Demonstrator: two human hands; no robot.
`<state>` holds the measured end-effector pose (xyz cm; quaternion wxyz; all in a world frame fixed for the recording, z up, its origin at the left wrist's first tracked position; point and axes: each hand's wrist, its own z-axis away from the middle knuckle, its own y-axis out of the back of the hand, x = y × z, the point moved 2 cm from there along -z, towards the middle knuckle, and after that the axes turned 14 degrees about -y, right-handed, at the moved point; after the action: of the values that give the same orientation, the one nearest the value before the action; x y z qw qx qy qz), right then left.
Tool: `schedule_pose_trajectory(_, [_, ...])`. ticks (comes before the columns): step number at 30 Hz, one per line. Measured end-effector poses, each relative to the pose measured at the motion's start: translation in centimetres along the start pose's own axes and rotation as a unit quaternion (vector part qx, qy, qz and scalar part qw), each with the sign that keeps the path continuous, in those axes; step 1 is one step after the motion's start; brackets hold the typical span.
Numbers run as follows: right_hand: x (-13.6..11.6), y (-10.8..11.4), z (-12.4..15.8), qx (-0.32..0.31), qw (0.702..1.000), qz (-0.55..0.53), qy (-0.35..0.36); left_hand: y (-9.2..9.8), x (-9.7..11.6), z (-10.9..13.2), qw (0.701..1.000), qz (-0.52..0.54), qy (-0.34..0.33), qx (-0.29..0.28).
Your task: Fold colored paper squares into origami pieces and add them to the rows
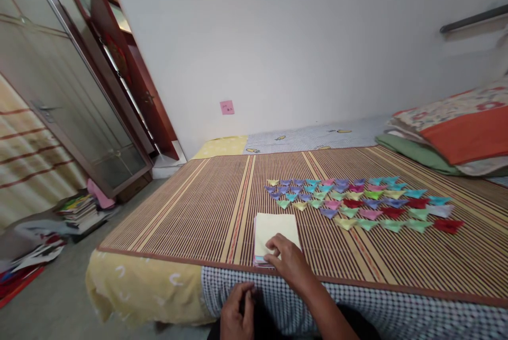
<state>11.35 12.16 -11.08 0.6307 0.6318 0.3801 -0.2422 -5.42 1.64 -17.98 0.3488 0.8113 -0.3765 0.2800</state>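
Note:
A stack of square paper sheets (275, 231), pale yellow on top, lies near the front edge of a striped bamboo mat (190, 213) on a bed. My right hand (289, 261) rests on the stack's near corner, fingers curled at its edge. My left hand (237, 312) hangs low in front of the bed, fingers closed; what they hold, if anything, I cannot make out. Several folded paper shapes (357, 203) in many colours lie in rows on the mat beyond the stack.
Pillows (456, 133) are piled at the right of the bed. A white wall with a pink note (227, 107) stands behind. At the left are a glass door (59, 91) and books (79, 210) on the floor.

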Motion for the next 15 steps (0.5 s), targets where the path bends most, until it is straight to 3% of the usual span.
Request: schedule_pose_trajectory(15, [0.44,-0.4,-0.15,0.01,1.0,-0.003,0.007,0.24,0.44,-0.28,1.0,0.009,0.001,-0.002])
